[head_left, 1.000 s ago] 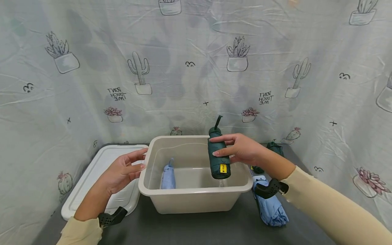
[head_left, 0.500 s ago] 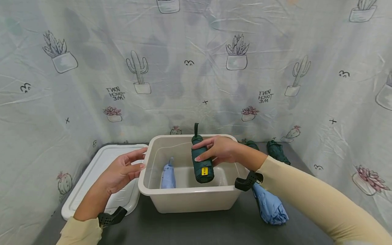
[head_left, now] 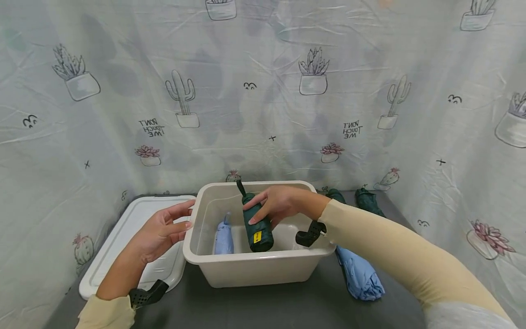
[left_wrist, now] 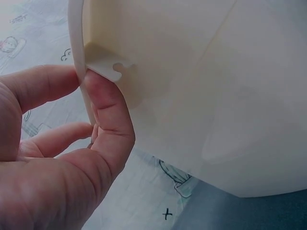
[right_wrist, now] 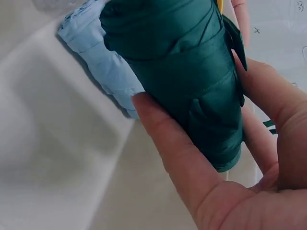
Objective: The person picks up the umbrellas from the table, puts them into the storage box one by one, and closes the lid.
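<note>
My right hand (head_left: 279,204) grips a dark green folded umbrella (head_left: 255,228) with a wrist loop and a yellow tag, tilted inside the beige plastic bin (head_left: 263,269). In the right wrist view, thumb and fingers lie on both sides of the green umbrella (right_wrist: 192,72). To its left in the bin lies a light blue folded umbrella (head_left: 224,237), apart from my hand. My left hand (head_left: 162,230) holds the bin's left rim; the left wrist view has its fingers pinching the bin wall (left_wrist: 201,96) from both sides.
A white lid (head_left: 135,219) lies left of the bin, partly behind my left arm. To the right are a blue folded umbrella (head_left: 361,276) and dark green folded ones, such as the far one (head_left: 368,201). A printed curtain (head_left: 263,114) stands behind the grey table (head_left: 205,310).
My right hand has carried the green umbrella leftward and lower into the bin, towards the blue one, tilting it. The left hand keeps its hold on the rim.
</note>
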{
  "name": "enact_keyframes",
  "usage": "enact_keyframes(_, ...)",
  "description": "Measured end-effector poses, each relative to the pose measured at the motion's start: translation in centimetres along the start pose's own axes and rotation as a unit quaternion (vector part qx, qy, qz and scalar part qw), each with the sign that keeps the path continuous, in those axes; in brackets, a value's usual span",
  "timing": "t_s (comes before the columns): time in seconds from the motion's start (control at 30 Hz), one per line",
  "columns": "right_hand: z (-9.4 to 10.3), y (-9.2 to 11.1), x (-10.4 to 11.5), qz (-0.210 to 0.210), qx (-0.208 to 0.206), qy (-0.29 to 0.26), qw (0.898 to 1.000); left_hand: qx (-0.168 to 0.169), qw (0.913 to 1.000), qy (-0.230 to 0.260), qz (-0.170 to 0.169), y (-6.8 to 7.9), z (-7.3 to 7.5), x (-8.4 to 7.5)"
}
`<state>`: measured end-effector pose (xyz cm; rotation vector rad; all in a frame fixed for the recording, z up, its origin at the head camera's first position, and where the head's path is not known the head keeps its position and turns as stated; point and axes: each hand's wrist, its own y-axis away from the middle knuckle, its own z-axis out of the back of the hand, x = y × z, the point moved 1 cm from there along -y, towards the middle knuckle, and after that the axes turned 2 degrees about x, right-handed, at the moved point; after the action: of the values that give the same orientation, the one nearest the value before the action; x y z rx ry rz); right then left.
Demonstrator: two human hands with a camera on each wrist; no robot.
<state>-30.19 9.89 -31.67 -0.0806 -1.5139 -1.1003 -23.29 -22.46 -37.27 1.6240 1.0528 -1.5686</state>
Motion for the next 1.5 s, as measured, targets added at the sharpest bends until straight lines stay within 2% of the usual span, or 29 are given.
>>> enact_keyframes(0.27,-0.9,-2.4,0.2,-0.013,0.015,0.006,1.0,-0.003,1.0,-0.001,-0.006,0.4,0.0,-0.2)
enact_keyframes(0.57,-1.8,-4.6,-1.4,-0.025,0.012,0.001,1.0,-0.008,0.9999,-0.007,0.001,0.1,-0.2,-0.1)
enact_keyframes(0.73,-2.5,-5.4,-2.1,-0.023,0.009,0.017,1.0,-0.009,0.9999,-0.008,0.001,0.1,-0.2,0.0)
enact_keyframes(1.03,-2.6,-5.6,-2.5,-0.034,0.015,0.024,0.999,-0.001,0.9999,-0.009,-0.004,0.0,-0.1,0.1)
enact_keyframes(1.5,-2.5,-5.0,-1.9,-0.033,0.032,0.038,0.998,-0.017,0.9997,-0.017,0.007,0.1,-0.4,-0.2)
